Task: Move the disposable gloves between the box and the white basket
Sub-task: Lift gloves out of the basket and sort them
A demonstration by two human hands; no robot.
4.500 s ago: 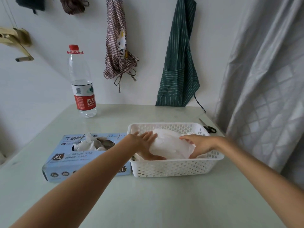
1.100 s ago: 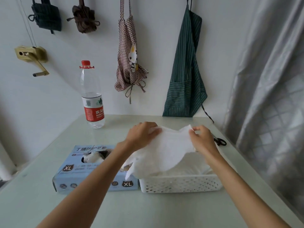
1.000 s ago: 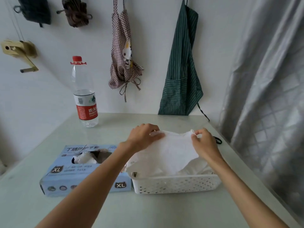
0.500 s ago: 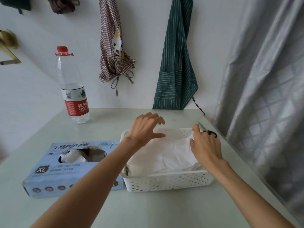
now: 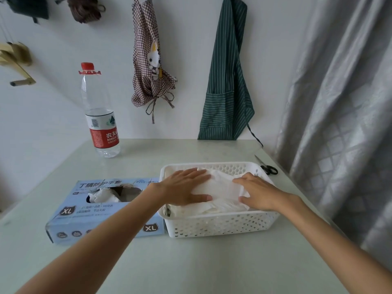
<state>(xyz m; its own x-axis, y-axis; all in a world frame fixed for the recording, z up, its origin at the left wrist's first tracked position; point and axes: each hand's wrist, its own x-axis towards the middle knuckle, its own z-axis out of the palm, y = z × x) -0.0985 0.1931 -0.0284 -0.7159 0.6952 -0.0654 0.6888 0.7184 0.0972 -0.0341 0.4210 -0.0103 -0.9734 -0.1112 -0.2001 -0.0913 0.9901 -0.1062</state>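
We've got both hands flat, fingers straight: left hand (image 5: pixel 184 187) and right hand (image 5: pixel 257 193) pressing the gloves (image 5: pixel 220 187) down in the basket (image 5: pixel 220 225), box (image 5: pixel 101 209) just left.

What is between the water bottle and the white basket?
Nothing, only bare table lies between the water bottle and the white basket, as the head view shows.

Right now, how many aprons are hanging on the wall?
2. The checked apron hangs behind the water bottle's right side; the green striped apron hangs further right, near the curtain. Dark items at the top left are cut off, unclear.
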